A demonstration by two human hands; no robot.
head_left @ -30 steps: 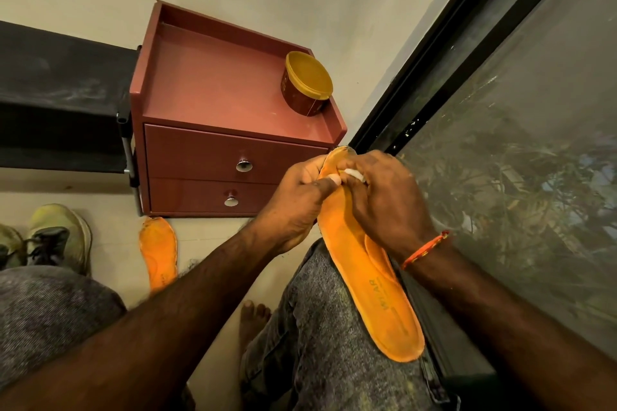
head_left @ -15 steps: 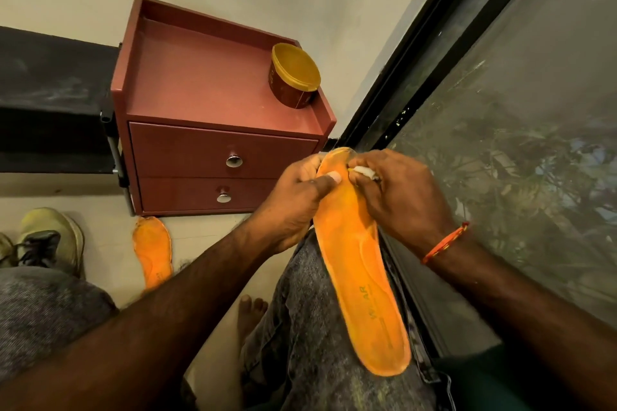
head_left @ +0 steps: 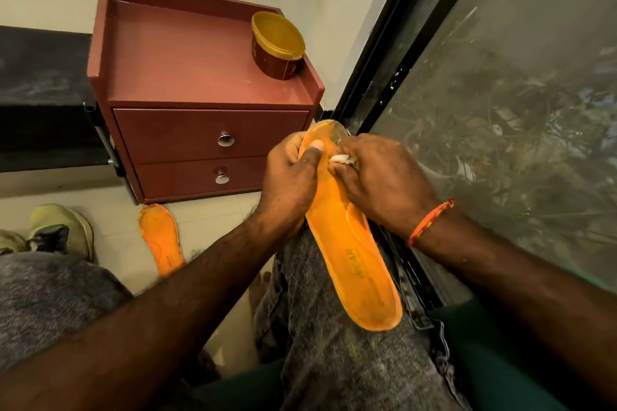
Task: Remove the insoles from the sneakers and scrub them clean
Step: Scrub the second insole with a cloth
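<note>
On my right thigh lies the orange insole (head_left: 350,253), heel end toward me, toe end up by the window frame (head_left: 377,77). L hand (head_left: 290,183) grips its toe-side edge, thumb pressed on top. R hand (head_left: 380,180) is curled round a small white thing (head_left: 340,158) held against the insole's upper face, just beside my L thumb; can't tell what it is, mostly hidden by fingers. Both hands close together, nearly touching. Orange thread band (head_left: 430,222) on my R wrist. 2nd insole (head_left: 162,238) lies on the floor w/ its toe at the foot of the red drawer cabinet (head_left: 187,77). Brown tub w/ yellow lid (head_left: 278,43) sits on the cabinet top, right rear corner. Yellowish sneaker (head_left: 60,230) stands on the floor at far left.
</note>
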